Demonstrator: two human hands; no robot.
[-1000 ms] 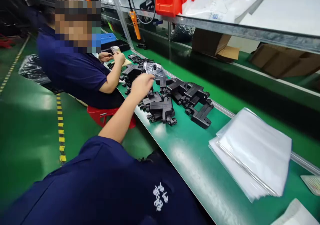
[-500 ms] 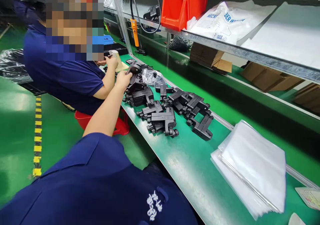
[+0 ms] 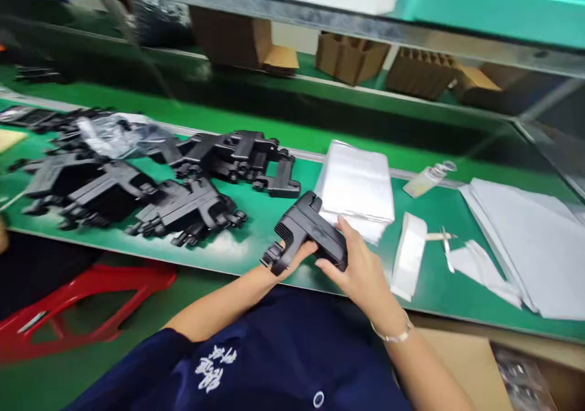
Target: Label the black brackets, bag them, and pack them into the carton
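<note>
A black plastic part point(image 3: 309, 231) is held in front of me above the near edge of the green bench point(image 3: 274, 228). My left hand point(image 3: 292, 263) grips its lower left end from below. My right hand point(image 3: 361, 264) wraps around its right end, fingers curled on it. Just behind the part lies a stack of clear plastic bags point(image 3: 357, 185). A heap of similar black parts point(image 3: 150, 179) covers the bench to the left.
A white folded piece point(image 3: 410, 254), tweezers point(image 3: 445, 247) and white sheets point(image 3: 525, 240) lie to the right. A small label card point(image 3: 427, 179) sits by the back rail. Cardboard boxes point(image 3: 351, 57) stand on the far belt. A red stool point(image 3: 82, 304) is lower left.
My view has swung right, away from the seated co-worker. My left hand has brought one black part from the far pile to in front of me, and my right hand has taken hold of it too.
</note>
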